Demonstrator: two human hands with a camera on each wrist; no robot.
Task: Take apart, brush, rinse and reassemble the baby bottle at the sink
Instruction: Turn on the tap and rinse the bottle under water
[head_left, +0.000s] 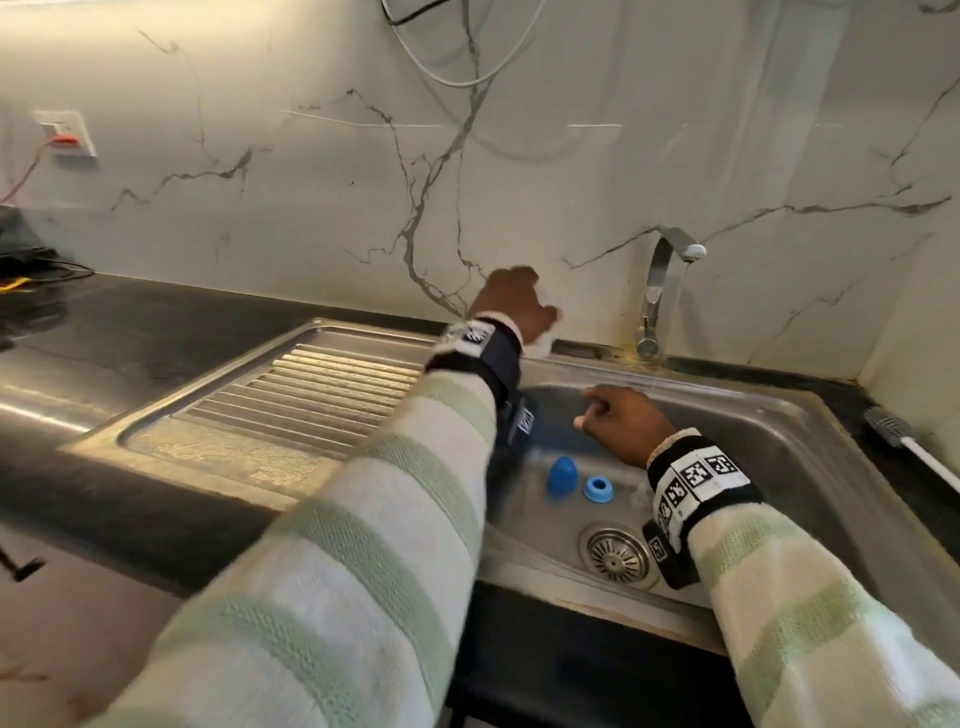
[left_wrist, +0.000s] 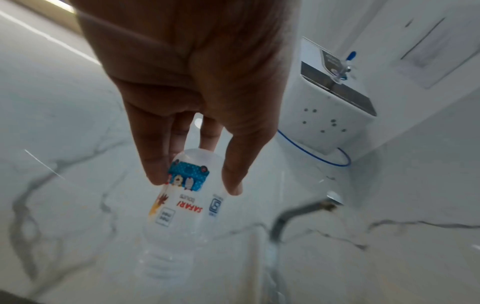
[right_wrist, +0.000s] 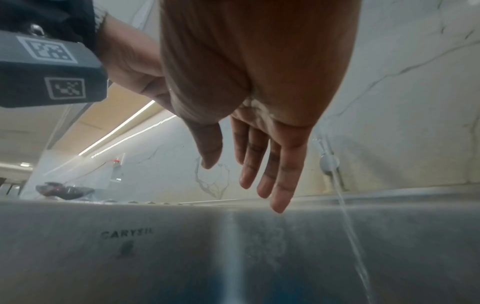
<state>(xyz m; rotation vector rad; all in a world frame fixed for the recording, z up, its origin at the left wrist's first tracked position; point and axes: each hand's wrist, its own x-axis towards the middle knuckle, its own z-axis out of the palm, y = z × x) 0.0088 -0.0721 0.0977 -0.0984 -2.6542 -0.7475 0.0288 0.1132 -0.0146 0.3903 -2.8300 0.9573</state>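
My left hand (head_left: 511, 306) reaches to the back rim of the sink (head_left: 789, 447) and grips the clear baby bottle body (left_wrist: 187, 197) by its base, mouth pointing down. In the head view only a pale sliver of the bottle (head_left: 540, 349) shows under the hand. My left hand's fingers (left_wrist: 153, 164) curl round the printed wall. A blue cap (head_left: 562, 475) and a blue screw ring (head_left: 598, 489) lie on the sink floor. My right hand (head_left: 618, 421) hovers over the basin, fingers (right_wrist: 280, 185) relaxed and empty. The teat is not visible.
The tap (head_left: 660, 291) at the back runs a thin stream of water (right_wrist: 350, 226) into the basin. A bottle brush (head_left: 891, 428) lies on the counter right of the sink. The drain strainer (head_left: 618, 555) sits near the front; a ribbed drainboard (head_left: 311, 395) is left.
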